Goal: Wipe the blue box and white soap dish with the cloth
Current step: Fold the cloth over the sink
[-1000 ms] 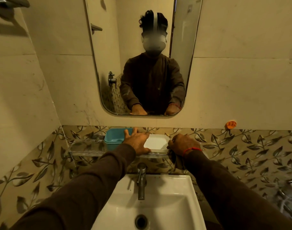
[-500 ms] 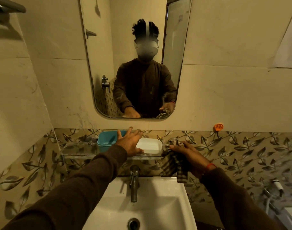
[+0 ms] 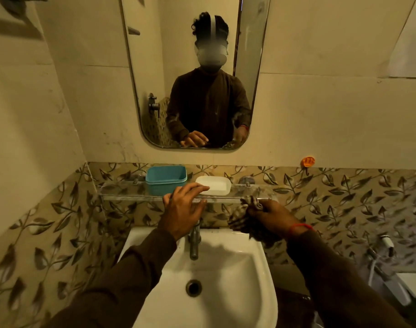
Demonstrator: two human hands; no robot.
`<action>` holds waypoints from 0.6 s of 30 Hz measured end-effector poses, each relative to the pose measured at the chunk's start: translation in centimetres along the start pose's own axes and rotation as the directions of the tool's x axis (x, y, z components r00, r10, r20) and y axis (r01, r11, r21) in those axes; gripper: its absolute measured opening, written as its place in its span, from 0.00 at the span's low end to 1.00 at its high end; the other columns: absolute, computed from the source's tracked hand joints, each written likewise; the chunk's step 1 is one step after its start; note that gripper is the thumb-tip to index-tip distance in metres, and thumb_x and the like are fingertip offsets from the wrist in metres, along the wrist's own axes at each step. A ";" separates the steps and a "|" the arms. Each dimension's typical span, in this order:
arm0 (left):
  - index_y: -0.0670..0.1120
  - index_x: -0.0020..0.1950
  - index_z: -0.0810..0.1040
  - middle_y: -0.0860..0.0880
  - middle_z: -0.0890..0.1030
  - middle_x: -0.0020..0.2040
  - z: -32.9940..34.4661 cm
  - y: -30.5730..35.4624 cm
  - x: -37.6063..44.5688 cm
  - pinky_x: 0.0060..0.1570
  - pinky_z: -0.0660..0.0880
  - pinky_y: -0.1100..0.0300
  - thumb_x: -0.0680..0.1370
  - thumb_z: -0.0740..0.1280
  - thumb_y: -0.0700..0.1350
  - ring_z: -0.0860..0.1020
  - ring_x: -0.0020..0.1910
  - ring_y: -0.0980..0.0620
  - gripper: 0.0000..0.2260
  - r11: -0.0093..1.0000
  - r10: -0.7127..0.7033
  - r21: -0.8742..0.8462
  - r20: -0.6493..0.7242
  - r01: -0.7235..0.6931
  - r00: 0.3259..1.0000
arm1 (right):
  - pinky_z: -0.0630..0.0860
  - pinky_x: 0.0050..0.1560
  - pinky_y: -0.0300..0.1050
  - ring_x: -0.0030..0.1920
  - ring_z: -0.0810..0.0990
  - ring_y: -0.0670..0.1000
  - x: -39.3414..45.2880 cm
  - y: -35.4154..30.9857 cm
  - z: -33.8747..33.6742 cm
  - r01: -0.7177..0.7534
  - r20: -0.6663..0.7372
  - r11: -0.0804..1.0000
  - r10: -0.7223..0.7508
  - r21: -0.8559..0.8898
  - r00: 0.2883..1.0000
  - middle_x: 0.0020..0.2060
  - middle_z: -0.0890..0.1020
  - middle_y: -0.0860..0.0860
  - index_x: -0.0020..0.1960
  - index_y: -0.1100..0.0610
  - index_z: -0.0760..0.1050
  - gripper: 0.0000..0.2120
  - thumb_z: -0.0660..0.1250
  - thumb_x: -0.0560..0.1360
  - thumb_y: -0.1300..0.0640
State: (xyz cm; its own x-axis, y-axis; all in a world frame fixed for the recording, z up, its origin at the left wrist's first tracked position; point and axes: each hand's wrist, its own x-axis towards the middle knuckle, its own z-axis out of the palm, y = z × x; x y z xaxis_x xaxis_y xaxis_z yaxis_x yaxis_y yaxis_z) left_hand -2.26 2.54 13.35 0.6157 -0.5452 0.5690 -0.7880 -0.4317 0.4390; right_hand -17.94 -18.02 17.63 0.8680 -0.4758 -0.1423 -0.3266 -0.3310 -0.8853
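Observation:
A blue box (image 3: 165,177) stands on the glass shelf (image 3: 122,197) above the sink, with the white soap dish (image 3: 217,185) right beside it. My left hand (image 3: 182,211) hovers in front of the shelf edge, fingers spread, fingertips just before the soap dish and holding nothing. My right hand (image 3: 272,217) is lower and to the right of the shelf, closed around a bunched striped cloth (image 3: 246,218) that hangs down over the sink's back right corner.
A white sink (image 3: 226,275) with a metal tap (image 3: 194,240) lies below the shelf. A mirror (image 3: 155,67) hangs on the wall above. An orange hook (image 3: 308,161) sticks to the wall at right. A spray hose (image 3: 386,245) hangs at far right.
My left hand has drawn back from the box and dish toward the shelf's front edge. My right hand has lowered away from the shelf with the cloth bunched in it.

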 end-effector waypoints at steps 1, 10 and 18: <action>0.58 0.68 0.76 0.54 0.77 0.67 -0.2 0.2 -0.6 0.59 0.61 0.50 0.81 0.65 0.52 0.73 0.66 0.51 0.15 0.999 -0.011 -0.033 0.022 0.012 1.000 | 0.82 0.49 0.49 0.46 0.84 0.52 -0.1 0.0 0.2 -0.032 -0.007 0.999 0.032 0.030 0.999 0.47 0.84 0.55 0.51 0.52 0.78 0.06 0.62 0.80 0.55; 0.54 0.69 0.74 0.47 0.82 0.62 -1.1 5.3 -5.5 0.49 0.81 0.46 0.69 0.71 0.67 0.82 0.59 0.44 0.32 0.308 -0.312 -0.462 0.777 0.832 0.547 | 0.81 0.42 0.55 0.44 0.84 0.58 -1.5 2.0 2.3 -0.358 0.333 0.554 0.151 0.752 0.931 0.45 0.85 0.59 0.58 0.60 0.77 0.15 0.61 0.75 0.54; 0.45 0.62 0.81 0.44 0.85 0.57 -2.0 4.7 -4.5 0.57 0.80 0.51 0.80 0.67 0.45 0.83 0.57 0.47 0.11 0.274 -0.408 -0.647 0.592 0.712 0.695 | 0.78 0.55 0.58 0.49 0.83 0.60 -2.4 2.6 1.7 -0.314 0.335 0.585 0.076 0.748 0.939 0.50 0.84 0.61 0.52 0.61 0.83 0.14 0.62 0.73 0.57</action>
State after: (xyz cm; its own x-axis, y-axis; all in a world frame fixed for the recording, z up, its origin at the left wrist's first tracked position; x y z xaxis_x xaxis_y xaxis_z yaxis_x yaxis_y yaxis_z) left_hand -8.79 4.42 14.26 0.7529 -0.6284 -0.1956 0.2184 -0.0418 0.9750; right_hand -20.24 -16.29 14.93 0.9155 -0.1991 -0.3496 -0.1841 0.5653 -0.8041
